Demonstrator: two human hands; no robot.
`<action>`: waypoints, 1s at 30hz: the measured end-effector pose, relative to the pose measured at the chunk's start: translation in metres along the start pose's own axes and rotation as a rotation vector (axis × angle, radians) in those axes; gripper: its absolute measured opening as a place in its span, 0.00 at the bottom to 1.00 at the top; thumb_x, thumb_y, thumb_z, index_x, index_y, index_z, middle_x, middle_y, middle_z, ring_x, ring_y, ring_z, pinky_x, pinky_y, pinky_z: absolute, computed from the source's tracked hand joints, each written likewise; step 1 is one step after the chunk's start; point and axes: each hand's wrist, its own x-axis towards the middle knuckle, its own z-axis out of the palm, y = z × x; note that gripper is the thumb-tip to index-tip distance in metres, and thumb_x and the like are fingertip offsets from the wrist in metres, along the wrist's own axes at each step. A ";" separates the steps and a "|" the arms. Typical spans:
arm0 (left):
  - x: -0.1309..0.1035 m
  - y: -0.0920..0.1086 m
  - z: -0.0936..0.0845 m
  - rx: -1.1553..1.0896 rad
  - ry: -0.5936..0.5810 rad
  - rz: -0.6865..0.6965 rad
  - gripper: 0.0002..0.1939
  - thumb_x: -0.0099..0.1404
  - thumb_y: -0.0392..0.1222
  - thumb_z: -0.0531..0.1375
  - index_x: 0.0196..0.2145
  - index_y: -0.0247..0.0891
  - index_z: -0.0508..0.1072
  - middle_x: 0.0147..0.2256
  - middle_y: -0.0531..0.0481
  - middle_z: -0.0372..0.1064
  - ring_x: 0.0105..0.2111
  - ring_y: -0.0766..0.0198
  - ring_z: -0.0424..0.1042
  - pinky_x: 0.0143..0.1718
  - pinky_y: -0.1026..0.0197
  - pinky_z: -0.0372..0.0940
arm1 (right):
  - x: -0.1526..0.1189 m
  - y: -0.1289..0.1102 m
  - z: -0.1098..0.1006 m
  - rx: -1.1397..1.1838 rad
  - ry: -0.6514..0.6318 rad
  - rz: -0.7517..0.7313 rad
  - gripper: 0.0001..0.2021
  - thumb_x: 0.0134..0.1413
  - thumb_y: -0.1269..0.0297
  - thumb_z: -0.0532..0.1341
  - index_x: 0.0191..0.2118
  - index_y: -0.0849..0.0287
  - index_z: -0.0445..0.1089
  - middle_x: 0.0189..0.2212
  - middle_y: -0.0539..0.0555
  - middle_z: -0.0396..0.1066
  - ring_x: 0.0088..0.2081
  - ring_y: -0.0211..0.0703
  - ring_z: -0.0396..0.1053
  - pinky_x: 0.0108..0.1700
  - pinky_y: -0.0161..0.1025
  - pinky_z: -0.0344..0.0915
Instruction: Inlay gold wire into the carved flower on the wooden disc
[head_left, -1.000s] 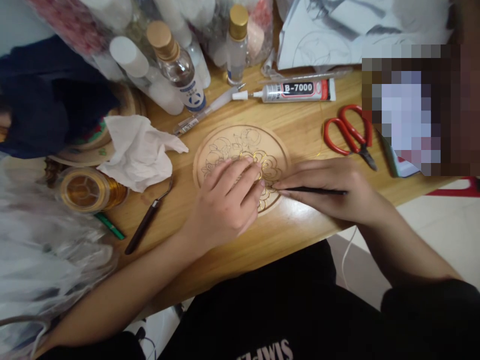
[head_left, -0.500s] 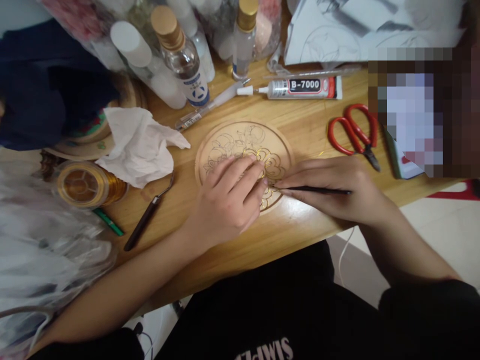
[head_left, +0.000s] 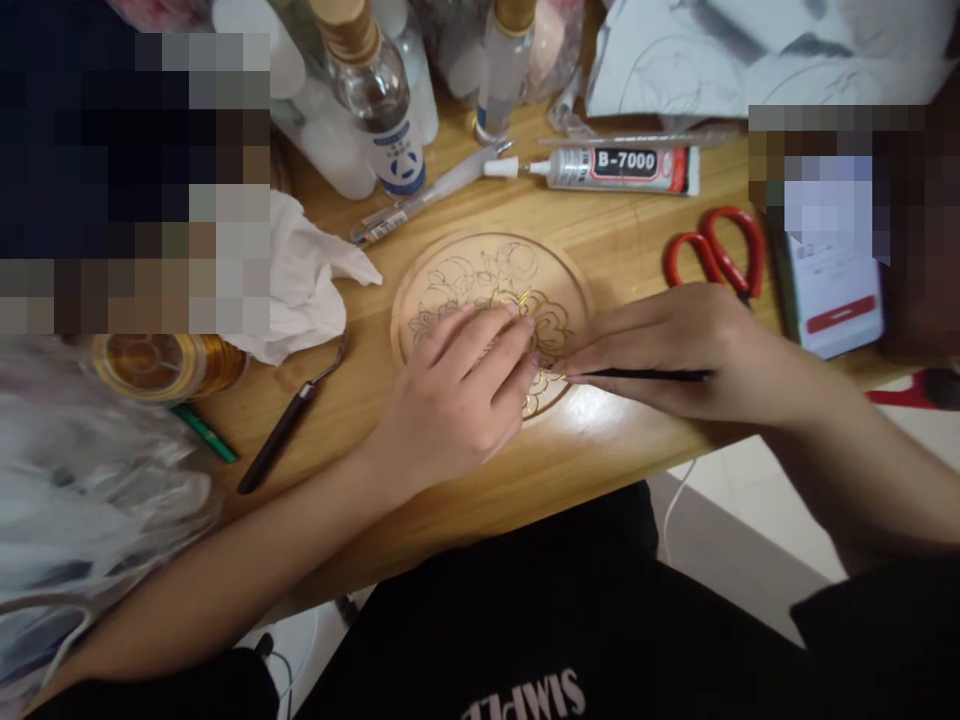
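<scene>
A round wooden disc with a raised rim lies on the table, bearing dark flower outlines and gold wire curves. Across its lower left part rests my left hand, palm down, fingers bent a little and slightly apart; its thumb is hidden. My right hand comes in from the right and pinches a slim dark tweezers-like tool. The tool's tip is near the gold lines, close to my left fingertips, and is too small to make out.
Behind the disc are a B-7000 glue tube, a pen and bottles. Red-handled cutters and a phone lie right. To the left are crumpled tissue, a gold wire spool and a hooked tool.
The view has shifted slightly, so the back items sit higher and more of the phone shows. My right hand appears a little further right; both hands keep nearly the same pose.
</scene>
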 end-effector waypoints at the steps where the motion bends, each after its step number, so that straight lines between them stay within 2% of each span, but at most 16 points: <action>1: 0.000 0.000 -0.001 -0.009 -0.008 -0.001 0.07 0.64 0.33 0.59 0.40 0.29 0.73 0.48 0.36 0.73 0.51 0.47 0.70 0.54 0.45 0.65 | 0.002 0.000 -0.002 -0.023 -0.029 -0.030 0.12 0.64 0.65 0.54 0.42 0.50 0.76 0.36 0.49 0.78 0.40 0.39 0.76 0.39 0.35 0.70; 5: 0.000 0.000 -0.003 -0.009 -0.024 -0.009 0.07 0.65 0.33 0.57 0.41 0.30 0.73 0.49 0.37 0.72 0.52 0.49 0.70 0.54 0.46 0.65 | 0.009 -0.001 -0.009 -0.196 -0.105 -0.129 0.18 0.67 0.65 0.48 0.39 0.54 0.77 0.36 0.52 0.78 0.36 0.39 0.76 0.34 0.34 0.66; 10: 0.002 -0.001 -0.004 0.058 -0.007 0.001 0.06 0.66 0.35 0.57 0.39 0.32 0.74 0.46 0.42 0.75 0.49 0.50 0.73 0.51 0.48 0.69 | 0.013 -0.004 -0.011 -0.341 -0.165 -0.159 0.19 0.65 0.71 0.47 0.36 0.58 0.76 0.35 0.54 0.78 0.31 0.40 0.75 0.27 0.37 0.61; 18: 0.002 0.001 -0.003 0.081 0.008 0.004 0.07 0.66 0.34 0.57 0.39 0.32 0.74 0.46 0.41 0.75 0.48 0.50 0.74 0.51 0.47 0.69 | 0.003 -0.001 -0.003 -0.270 -0.002 -0.157 0.13 0.66 0.67 0.51 0.43 0.57 0.74 0.38 0.53 0.79 0.37 0.40 0.77 0.33 0.35 0.67; 24: -0.001 -0.001 -0.001 0.025 0.039 -0.014 0.07 0.64 0.34 0.57 0.39 0.30 0.74 0.45 0.39 0.74 0.49 0.50 0.72 0.51 0.47 0.68 | -0.001 -0.001 0.000 -0.208 0.014 -0.104 0.11 0.65 0.67 0.54 0.42 0.59 0.74 0.36 0.54 0.79 0.35 0.39 0.76 0.35 0.34 0.69; 30: -0.002 -0.001 0.001 0.002 0.043 -0.028 0.08 0.64 0.33 0.57 0.40 0.31 0.74 0.46 0.39 0.73 0.49 0.51 0.71 0.51 0.46 0.68 | -0.003 -0.001 0.004 -0.159 0.037 -0.060 0.09 0.64 0.67 0.56 0.43 0.56 0.74 0.37 0.52 0.78 0.36 0.39 0.76 0.34 0.34 0.69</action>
